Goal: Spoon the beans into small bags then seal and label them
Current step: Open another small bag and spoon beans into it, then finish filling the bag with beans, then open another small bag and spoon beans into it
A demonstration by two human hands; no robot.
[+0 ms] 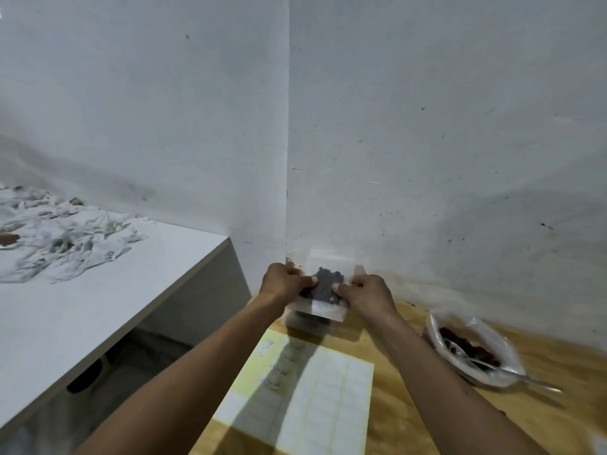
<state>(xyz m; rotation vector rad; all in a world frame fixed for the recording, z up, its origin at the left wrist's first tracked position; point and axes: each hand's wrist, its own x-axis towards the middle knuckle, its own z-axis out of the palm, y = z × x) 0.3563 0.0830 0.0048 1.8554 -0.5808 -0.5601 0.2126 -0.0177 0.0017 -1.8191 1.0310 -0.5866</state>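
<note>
A small clear bag (323,302) filled with dark beans is held up near the wall corner over the wooden table (410,405). My left hand (284,282) pinches its left side and my right hand (364,292) pinches its right side, thumbs on the front. Beneath it lie more filled small bags (308,325), partly hidden. A sheet of white labels (315,399) on yellow backing lies nearer to me. At the right sits an open plastic bag of reddish-brown beans (473,348) with a metal spoon (522,377) resting in it.
A white table (98,307) stands to the left, with a heap of crumpled white plastic (56,238) on its far part. White walls meet in a corner just behind the held bag. A dark gap lies between the two tables.
</note>
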